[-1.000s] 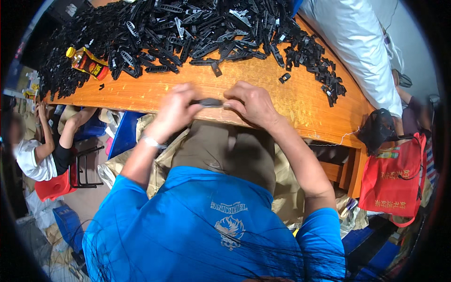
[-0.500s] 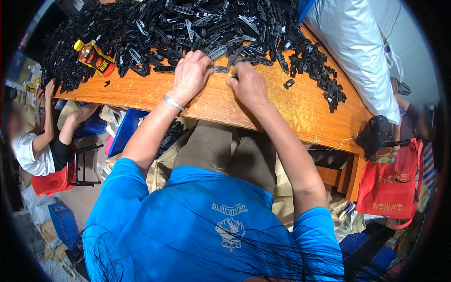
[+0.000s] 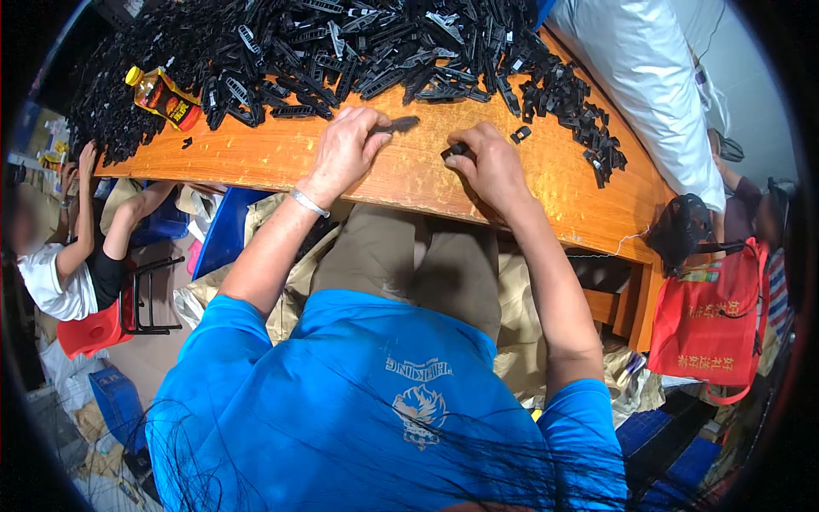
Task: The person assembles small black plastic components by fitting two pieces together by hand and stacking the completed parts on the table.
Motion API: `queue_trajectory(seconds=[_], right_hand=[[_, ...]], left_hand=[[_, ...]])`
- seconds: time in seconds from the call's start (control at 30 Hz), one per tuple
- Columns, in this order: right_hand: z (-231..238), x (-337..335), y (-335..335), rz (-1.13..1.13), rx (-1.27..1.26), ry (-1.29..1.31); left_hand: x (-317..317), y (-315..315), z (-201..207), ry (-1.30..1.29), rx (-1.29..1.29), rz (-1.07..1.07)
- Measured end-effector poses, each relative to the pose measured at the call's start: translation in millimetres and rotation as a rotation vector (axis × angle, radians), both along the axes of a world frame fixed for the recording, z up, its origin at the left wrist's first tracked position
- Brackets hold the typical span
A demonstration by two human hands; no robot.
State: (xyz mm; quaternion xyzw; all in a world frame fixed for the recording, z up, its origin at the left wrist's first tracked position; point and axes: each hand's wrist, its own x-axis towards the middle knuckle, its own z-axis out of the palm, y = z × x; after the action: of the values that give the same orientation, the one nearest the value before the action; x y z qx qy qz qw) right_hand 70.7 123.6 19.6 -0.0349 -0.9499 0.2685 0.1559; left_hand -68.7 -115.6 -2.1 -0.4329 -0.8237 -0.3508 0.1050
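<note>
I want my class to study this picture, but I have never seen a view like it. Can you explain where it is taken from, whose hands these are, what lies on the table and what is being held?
There is no machine here. The picture comes from a wide fisheye camera worn on a person's head, looking down, so straight edges bend and the person's own blue shirt fills the bottom. The two forearms reaching up belong to that person. The left hand grips a long black plastic strip. The right hand pinches a small black piece. Both are at a wooden table, whose far side is heaped with a pile of black plastic parts. A bottle with a yellow cap lies at the left. Beside the table hangs a red bag, and another person sits at the left.
</note>
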Motion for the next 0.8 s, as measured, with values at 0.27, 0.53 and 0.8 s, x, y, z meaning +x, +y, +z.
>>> queue_trajectory(seconds=[0.27,0.53,0.8], right_hand=[[4.5,-1.6,-1.6,0.037,0.187,-0.155],[4.2,-31.4,-19.4,0.032,-0.062,0.11],[-11.1,-54.5,4.6,0.122,-0.039,0.08]], left_hand=[[-3.0,-0.5,3.9,-0.025,-0.044,-0.118],[3.3,1.7,2.7,-0.029,0.011,-0.039],[3.2,7.9,0.9,-0.021,-0.003,-0.024]])
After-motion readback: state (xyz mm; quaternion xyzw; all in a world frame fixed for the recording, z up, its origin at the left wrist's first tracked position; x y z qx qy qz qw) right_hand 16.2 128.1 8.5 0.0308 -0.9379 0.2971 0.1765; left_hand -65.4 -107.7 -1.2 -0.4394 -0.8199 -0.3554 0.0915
